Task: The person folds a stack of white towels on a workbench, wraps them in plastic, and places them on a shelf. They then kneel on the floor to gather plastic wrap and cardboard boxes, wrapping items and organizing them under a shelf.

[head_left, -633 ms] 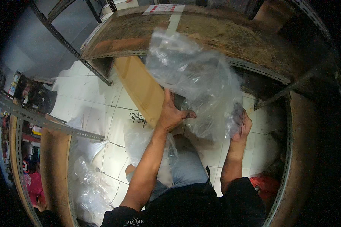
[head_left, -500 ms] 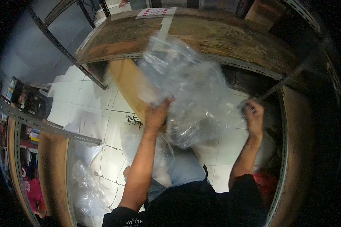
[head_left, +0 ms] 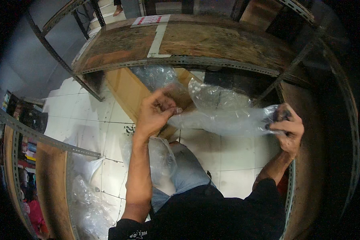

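Note:
A clear plastic bag [head_left: 228, 120] stretches sideways between my hands, above the floor and in front of the low shelf. My right hand [head_left: 288, 130] grips its right end; a dark patch shows between those fingers, too unclear to name. At the other end, my left hand [head_left: 156, 112] is closed with the thumb against curled fingers, where the plastic's edge meets it. Behind the left hand, a tan cardboard box [head_left: 126, 90] stands partly under the shelf. More clear plastic [head_left: 154, 76] lies in the box.
Ahead runs a wooden shelf board [head_left: 212, 42] on a perforated metal frame, with metal posts on both sides. Loose clear plastic [head_left: 88, 204] lies on the tiled floor at left. Another plastic bag [head_left: 160, 158] rests by my leg. Small black bits [head_left: 130, 129] lie beside the box.
The bulky plastic bundle before my left hand is gone from there, and plastic now shows in the box. My right hand has moved right, and the plastic between my hands is drawn out flatter.

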### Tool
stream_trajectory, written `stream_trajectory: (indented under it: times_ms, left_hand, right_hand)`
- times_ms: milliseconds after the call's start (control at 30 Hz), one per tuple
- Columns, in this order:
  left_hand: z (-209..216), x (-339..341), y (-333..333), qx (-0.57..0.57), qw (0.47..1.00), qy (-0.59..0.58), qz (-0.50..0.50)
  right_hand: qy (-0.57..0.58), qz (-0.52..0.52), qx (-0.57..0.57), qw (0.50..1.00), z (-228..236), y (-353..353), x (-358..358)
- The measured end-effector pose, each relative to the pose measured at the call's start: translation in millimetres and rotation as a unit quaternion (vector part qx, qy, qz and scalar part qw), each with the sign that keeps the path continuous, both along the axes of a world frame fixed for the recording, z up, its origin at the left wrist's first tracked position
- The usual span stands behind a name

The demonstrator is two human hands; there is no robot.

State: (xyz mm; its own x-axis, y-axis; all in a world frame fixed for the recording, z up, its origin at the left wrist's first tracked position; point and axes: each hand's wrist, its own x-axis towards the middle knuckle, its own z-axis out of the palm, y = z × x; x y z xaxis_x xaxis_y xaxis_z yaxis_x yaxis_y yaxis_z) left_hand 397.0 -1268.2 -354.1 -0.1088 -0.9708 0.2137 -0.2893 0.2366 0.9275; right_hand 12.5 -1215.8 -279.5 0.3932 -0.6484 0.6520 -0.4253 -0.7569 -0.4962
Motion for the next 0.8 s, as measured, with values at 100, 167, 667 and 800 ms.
stream_trajectory:
  times_ms: [100, 167, 667, 800]
  left_hand:
    - [-41, -6, -26, -0.128, 0.979, -0.156, 0.000]
    - [-28, -23, -24, -0.143, 0.989, -0.037, 0.015]
    - [-34, -123, -7, -0.198, 0.911, -0.358, 0.058]
    - [59, -101, 48, -0.527, 0.825, -0.143, 0.145]
  right_hand:
    - [0.119, -0.210, -0.129, 0.962, -37, -16, -39]
    - [0.189, -0.296, -0.061, 0.934, -15, -26, -45]
    - [0.335, -0.388, -0.031, 0.858, 19, 32, -29]
    - [0.209, -0.385, -0.368, 0.820, 30, 56, -49]
